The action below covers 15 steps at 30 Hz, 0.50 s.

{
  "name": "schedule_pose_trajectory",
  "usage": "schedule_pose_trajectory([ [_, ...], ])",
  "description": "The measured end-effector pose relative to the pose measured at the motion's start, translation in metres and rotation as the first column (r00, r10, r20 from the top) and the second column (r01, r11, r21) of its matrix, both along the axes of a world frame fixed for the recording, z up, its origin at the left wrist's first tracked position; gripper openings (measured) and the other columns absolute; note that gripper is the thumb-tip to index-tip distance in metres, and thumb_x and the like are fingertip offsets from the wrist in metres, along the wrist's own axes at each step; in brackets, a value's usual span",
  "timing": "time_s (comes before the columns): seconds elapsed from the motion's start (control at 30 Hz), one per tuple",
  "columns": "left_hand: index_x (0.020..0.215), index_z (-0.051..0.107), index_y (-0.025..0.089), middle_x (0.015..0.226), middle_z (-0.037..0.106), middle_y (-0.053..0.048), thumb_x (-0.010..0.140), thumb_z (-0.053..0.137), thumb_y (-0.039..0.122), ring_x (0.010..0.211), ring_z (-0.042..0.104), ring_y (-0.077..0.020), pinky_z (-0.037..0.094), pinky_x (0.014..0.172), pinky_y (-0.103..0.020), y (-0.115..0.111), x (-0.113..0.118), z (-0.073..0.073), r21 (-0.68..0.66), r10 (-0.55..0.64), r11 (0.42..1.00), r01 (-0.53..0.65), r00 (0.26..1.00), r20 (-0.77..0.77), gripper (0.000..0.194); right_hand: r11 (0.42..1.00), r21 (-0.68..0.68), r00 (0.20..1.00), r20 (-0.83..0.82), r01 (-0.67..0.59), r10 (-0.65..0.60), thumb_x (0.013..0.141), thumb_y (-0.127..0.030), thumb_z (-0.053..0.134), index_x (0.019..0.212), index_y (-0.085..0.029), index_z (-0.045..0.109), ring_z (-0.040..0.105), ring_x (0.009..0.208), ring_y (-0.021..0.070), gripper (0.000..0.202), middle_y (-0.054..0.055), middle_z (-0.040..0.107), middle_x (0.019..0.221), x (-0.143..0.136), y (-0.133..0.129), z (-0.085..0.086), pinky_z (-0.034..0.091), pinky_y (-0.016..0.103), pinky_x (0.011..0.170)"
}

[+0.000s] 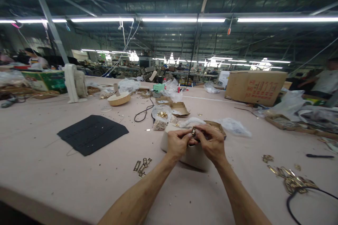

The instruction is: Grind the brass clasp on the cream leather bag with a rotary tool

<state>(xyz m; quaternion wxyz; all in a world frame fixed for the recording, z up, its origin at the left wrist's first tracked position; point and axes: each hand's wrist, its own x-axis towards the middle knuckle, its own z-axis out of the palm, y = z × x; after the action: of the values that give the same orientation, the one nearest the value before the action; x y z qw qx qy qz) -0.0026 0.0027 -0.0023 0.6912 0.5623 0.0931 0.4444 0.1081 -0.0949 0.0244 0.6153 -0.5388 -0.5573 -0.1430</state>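
Between the fingertips of both hands is a small rectangular metal buckle plate, brass-coloured with a slot. My left hand pinches it from the left, and my right hand from the right. Both hands are over a cream-coloured bag that stands on the table, its upper part partly hidden by the fingers. Similar flat metal plates lie in a small pile left of my left forearm. Shiny gold metal fittings are heaped to the right of my right forearm.
On the pink-covered table lies a black sheet at left. A white fan and a tape roll stand behind it. Bagged small parts, a cardboard tray and a large carton are further back. A black cable curves at right.
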Motion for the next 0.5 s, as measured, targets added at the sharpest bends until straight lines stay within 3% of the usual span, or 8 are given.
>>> schedule_pose_trajectory([
  [0.33,0.1,0.082,0.011,0.082,0.078,-0.01,0.081,0.077,0.026,0.06,0.072,-0.0202,0.063,0.059,-0.026,-0.011,-0.003,0.005,0.076,0.083,0.994,-0.081,0.996,-0.022,0.024,0.998,-0.048,0.981,-0.189,-0.049,0.039,0.088,-0.033,0.078,0.098,-0.02,0.08,0.071,0.082,0.0206,0.016,0.006,0.075,0.097,-0.003,0.002,-0.002,0.059,0.028,0.07],
  [0.5,0.102,0.081,0.008,0.075,0.076,-0.01,0.082,0.075,0.024,0.06,0.072,-0.0195,0.064,0.063,-0.026,-0.012,-0.002,0.004,0.098,0.033,0.995,-0.032,0.999,-0.01,0.026,0.995,-0.027,0.934,-0.346,-0.1,0.085,0.082,-0.033,0.084,0.092,-0.019,0.081,0.063,0.057,0.0146,0.018,0.005,0.074,0.084,0.001,0.003,-0.004,0.053,0.024,0.052],
])
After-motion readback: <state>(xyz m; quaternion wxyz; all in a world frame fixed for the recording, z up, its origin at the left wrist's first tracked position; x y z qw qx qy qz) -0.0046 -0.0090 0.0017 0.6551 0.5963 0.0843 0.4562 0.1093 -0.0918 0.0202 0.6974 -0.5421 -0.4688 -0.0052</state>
